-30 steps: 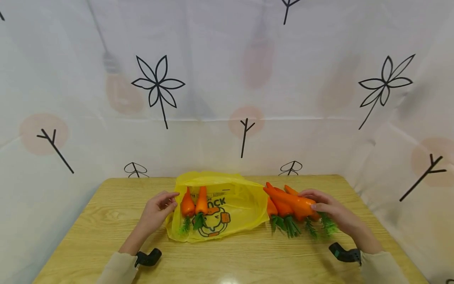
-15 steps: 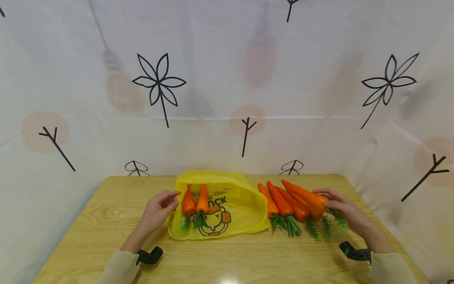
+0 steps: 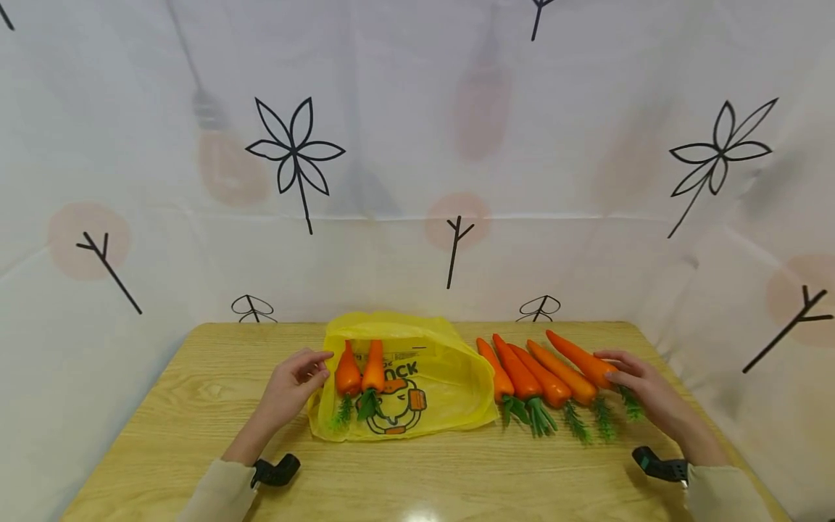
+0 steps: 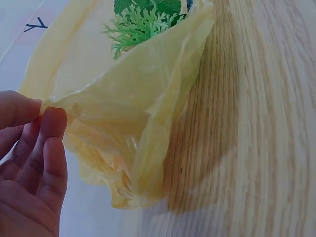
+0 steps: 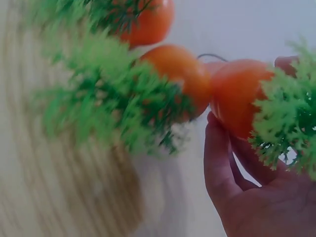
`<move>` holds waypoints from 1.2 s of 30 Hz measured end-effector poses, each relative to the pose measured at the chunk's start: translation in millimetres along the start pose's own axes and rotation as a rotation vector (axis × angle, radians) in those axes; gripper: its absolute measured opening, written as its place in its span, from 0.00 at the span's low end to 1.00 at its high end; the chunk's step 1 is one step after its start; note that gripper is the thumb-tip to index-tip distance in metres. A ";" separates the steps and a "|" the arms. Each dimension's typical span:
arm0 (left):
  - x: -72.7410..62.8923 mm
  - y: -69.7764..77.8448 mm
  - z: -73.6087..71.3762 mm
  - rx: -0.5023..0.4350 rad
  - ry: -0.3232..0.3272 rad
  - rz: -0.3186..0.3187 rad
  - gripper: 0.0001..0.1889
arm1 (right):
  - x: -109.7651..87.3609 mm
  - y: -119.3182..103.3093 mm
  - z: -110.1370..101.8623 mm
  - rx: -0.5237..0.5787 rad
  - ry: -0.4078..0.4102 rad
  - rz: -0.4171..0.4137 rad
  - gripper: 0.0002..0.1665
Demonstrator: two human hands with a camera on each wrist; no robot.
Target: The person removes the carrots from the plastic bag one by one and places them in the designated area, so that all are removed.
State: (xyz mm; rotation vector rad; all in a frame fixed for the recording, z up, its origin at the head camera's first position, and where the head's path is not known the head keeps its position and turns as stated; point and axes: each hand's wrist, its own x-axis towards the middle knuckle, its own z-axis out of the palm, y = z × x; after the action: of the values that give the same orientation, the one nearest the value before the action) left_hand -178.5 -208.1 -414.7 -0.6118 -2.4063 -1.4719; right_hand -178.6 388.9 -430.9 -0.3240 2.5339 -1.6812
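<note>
Just now, the right hand [image 3: 642,384] has drawn the gripped carrot [image 3: 579,359] farther from the yellow bag [image 3: 450,395], off the neighbours it overlapped a second ago. Its thumb and fingers close round the thick end; whether that carrot rests fully on the tabletop [image 3: 470,475], I cannot tell. Four other carrots [image 3: 540,377] lie fanned out to the right of the bag, the nearest just beside its edge, the gripped one outermost. For the work in hand, this seems to leave all five easier to tell apart. Meanwhile the left hand [image 3: 293,380] has stayed at the bag's left edge, fingertips pinching the plastic, and two carrots [image 3: 374,371] lie within its open mouth.
</note>
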 end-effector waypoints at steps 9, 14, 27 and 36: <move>0.1 1.6 0.1 0.023 0.002 -0.027 0.13 | -0.8 20.0 -0.9 0.024 0.024 0.014 0.26; 0.4 3.3 -0.4 0.024 0.004 -0.040 0.13 | -3.6 22.4 0.2 -0.023 0.032 0.065 0.30; 1.4 4.7 -2.3 0.018 -0.001 -0.054 0.13 | -2.2 26.5 2.6 -0.168 0.035 0.028 0.33; 1.4 4.9 -3.8 0.015 -0.008 -0.038 0.13 | -5.8 21.4 3.6 -0.161 0.051 0.062 0.36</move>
State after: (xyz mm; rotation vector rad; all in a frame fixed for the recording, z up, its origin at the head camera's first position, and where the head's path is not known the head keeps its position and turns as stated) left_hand -177.4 -209.3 -408.5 -0.5730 -2.4452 -1.4673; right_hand -175.0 395.0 -452.3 -0.2134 2.6930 -1.4868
